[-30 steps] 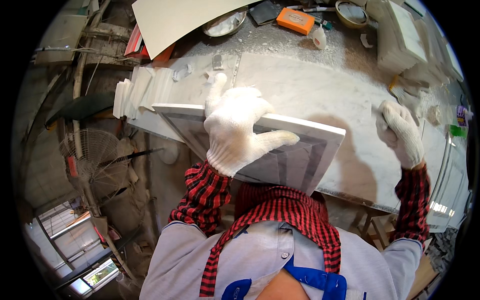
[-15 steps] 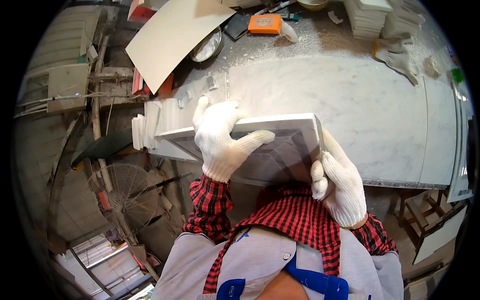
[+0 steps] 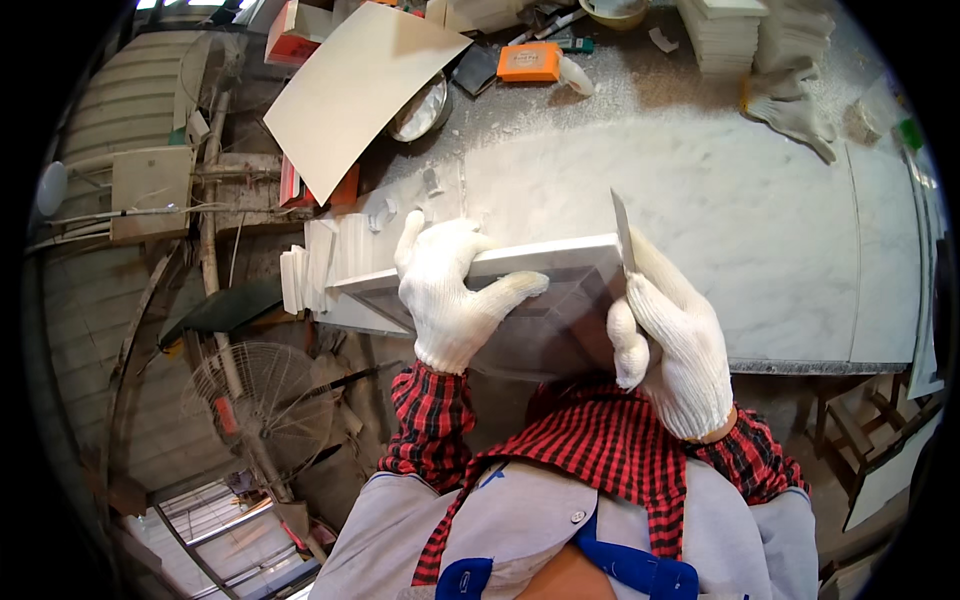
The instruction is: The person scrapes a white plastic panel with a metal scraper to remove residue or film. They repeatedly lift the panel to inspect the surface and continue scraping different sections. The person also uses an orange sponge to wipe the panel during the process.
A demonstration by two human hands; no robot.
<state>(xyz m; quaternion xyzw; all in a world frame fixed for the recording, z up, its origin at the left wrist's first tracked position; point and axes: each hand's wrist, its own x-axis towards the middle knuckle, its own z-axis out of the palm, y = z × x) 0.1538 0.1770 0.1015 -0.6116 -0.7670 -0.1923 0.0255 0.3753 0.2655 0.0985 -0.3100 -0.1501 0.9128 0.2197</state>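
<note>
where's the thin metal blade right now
In the head view, right of centre, the thin metal blade points up from the gloved right hand, beside the right-hand end of the tilted panel.

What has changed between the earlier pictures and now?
The right hand moved leftward and inward, to the right edge of the tilted panel; the thin blade it holds now shows plainly. No release is visible. The left hand stayed gripping the panel's upper edge.
</note>
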